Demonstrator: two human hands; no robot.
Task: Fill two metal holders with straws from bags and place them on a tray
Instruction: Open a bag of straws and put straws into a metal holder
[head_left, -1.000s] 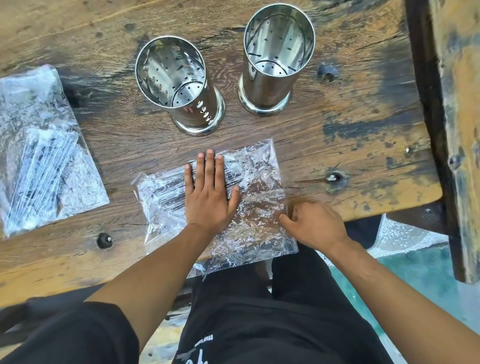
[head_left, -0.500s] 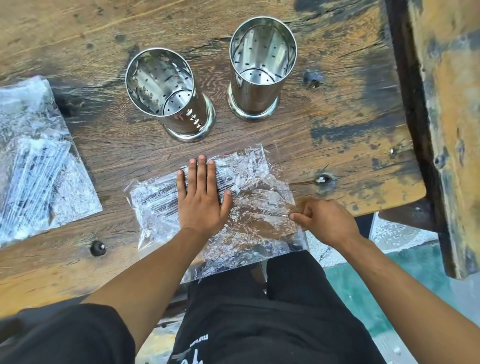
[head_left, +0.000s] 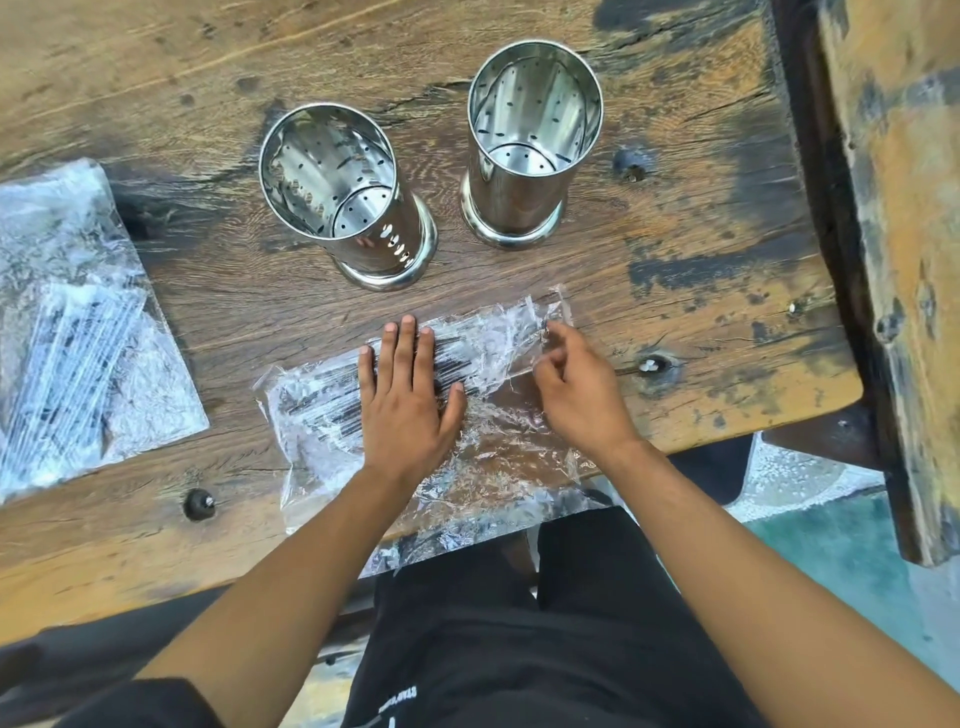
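Observation:
Two perforated metal holders stand upright and empty on the wooden table, the left holder and the right holder. In front of them lies a clear plastic bag holding dark straws, its near edge hanging over the table's edge. My left hand lies flat on the bag, fingers spread, pressing the straws down. My right hand has its fingers curled at the bag's far right corner, touching the plastic. No tray is in view.
A second clear bag of straws lies at the left edge of the table. A wooden beam runs along the right side. My black-clothed lap sits below the table's near edge.
My right hand has moved from the bag's near right edge up to its far right corner. My left hand has stayed pressed flat on the bag.

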